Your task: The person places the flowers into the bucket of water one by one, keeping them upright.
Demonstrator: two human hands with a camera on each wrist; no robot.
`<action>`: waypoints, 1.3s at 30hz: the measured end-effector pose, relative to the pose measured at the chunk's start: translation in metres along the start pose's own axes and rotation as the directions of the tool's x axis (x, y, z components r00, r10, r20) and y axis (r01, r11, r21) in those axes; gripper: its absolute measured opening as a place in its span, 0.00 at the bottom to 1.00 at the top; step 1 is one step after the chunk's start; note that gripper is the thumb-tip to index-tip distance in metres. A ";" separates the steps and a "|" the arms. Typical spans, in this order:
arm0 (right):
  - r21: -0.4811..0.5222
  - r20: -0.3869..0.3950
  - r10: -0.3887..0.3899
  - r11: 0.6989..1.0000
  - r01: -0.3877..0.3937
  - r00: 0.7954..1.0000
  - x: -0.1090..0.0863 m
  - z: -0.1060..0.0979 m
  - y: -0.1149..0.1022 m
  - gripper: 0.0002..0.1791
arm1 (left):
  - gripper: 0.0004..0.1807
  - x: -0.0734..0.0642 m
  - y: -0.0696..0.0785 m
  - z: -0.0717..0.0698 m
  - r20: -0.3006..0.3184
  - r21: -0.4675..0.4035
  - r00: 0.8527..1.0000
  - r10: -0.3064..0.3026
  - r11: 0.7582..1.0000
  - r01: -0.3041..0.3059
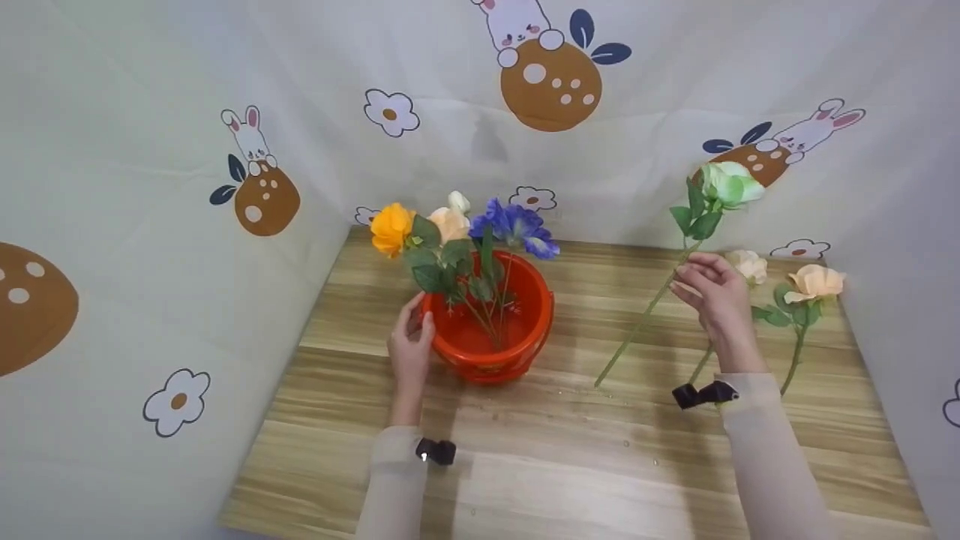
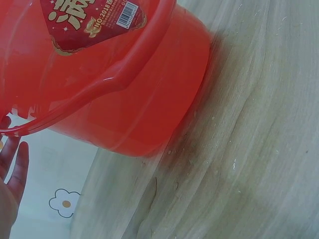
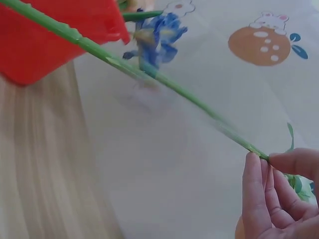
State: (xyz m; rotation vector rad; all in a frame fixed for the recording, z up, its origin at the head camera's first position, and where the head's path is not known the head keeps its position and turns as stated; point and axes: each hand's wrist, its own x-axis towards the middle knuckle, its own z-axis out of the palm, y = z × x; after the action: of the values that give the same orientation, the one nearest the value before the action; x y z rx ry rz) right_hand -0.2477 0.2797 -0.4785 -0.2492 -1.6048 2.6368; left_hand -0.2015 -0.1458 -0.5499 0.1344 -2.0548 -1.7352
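Observation:
A red plastic bucket (image 1: 491, 367) stands on the wooden table, its handle lowered toward the front. My left hand (image 1: 412, 337) holds its left rim, thumb and fingers close beside the handle's end; the left wrist view shows the fingers only in part. Inside the bucket lean an orange flower (image 1: 392, 229), a peach flower (image 1: 450, 224) and a blue-purple iris (image 1: 516, 226). To the right, my right hand (image 1: 716, 296) pinches the stem of a light green rose (image 1: 729, 185) between thumb and fingertips. The rose tilts, bloom up at the right, bare stem end low toward the bucket.
Two more artificial flowers lie right of my right hand: a cream rose (image 1: 748, 267), partly hidden behind it, and a peach rose (image 1: 816, 283). A pale patterned cloth (image 1: 450, 165) walls the table (image 1: 570, 465) at the back and sides. Small droplets dot the tabletop.

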 end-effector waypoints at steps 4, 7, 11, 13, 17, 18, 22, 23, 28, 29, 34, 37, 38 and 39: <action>0.022 -0.008 -0.036 0.999 0.036 0.999 0.000 0.015 -0.006 0.10 | 0.20 0.000 0.001 0.000 -0.003 -0.004 1.000 -0.014 1.000 0.014; 0.015 -0.014 -0.080 0.997 0.080 0.997 0.000 0.026 -0.008 0.10 | 0.20 -0.001 0.002 0.000 -0.003 -0.009 1.000 -0.012 1.000 0.012; 0.011 -0.014 -0.122 0.992 0.122 0.992 0.002 0.041 -0.009 0.09 | 0.20 -0.001 0.003 0.000 -0.014 -0.006 1.000 -0.008 1.000 0.008; 0.018 -0.013 -0.133 0.991 0.134 0.991 0.003 0.049 -0.010 0.09 | 0.19 -0.001 0.003 0.000 -0.021 -0.002 1.000 -0.007 1.000 0.007; 0.043 -0.007 -0.157 0.987 0.157 0.988 0.007 0.063 -0.013 0.10 | 0.19 -0.001 0.003 0.000 -0.028 -0.003 1.000 -0.002 1.000 0.002; 0.051 -0.003 -0.163 0.985 0.163 0.987 0.008 0.066 -0.013 0.10 | 0.19 -0.001 0.003 0.000 -0.030 -0.004 1.000 0.002 1.000 -0.002; 0.054 0.003 -0.195 0.979 0.195 0.981 0.011 0.079 -0.011 0.10 | 0.19 -0.001 0.003 0.001 -0.025 -0.007 1.000 0.010 1.000 -0.010; 0.051 0.003 -0.202 0.978 0.201 0.979 0.012 0.082 -0.010 0.10 | 0.19 -0.001 0.004 0.001 -0.023 -0.009 1.000 0.012 1.000 -0.013; 0.014 -0.004 -0.223 0.975 0.223 0.975 0.014 0.096 0.000 0.11 | 0.19 -0.001 0.003 0.001 -0.016 -0.010 1.000 0.017 1.000 -0.017; 0.007 -0.004 -0.228 0.974 0.228 0.974 0.015 0.100 0.003 0.11 | 0.19 -0.001 0.003 0.001 -0.016 -0.007 1.000 0.019 1.000 -0.019; -0.023 0.000 -0.259 0.966 0.259 0.966 0.020 0.115 0.019 0.12 | 0.20 -0.001 0.004 0.000 -0.015 0.012 1.000 0.024 1.000 -0.023; -0.066 0.005 -0.280 0.958 0.279 0.960 0.023 0.123 0.030 0.13 | 0.20 -0.002 0.005 0.001 -0.013 0.012 1.000 0.022 1.000 -0.022; -0.088 0.007 -0.289 0.953 0.289 0.957 0.024 0.125 0.034 0.13 | 0.20 -0.002 0.006 0.001 -0.013 0.013 1.000 0.022 1.000 -0.022; -0.116 0.009 -0.300 0.947 0.299 0.954 0.024 0.127 0.038 0.13 | 0.19 -0.002 0.006 0.001 -0.013 0.013 1.000 0.023 1.000 -0.022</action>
State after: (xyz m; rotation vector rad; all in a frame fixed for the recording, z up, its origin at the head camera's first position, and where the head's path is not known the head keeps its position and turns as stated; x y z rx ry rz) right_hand -0.2903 0.1532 -0.4574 -0.0171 -1.6468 2.3167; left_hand -0.1985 -0.1430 -0.5449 0.1260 -2.0506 -1.7034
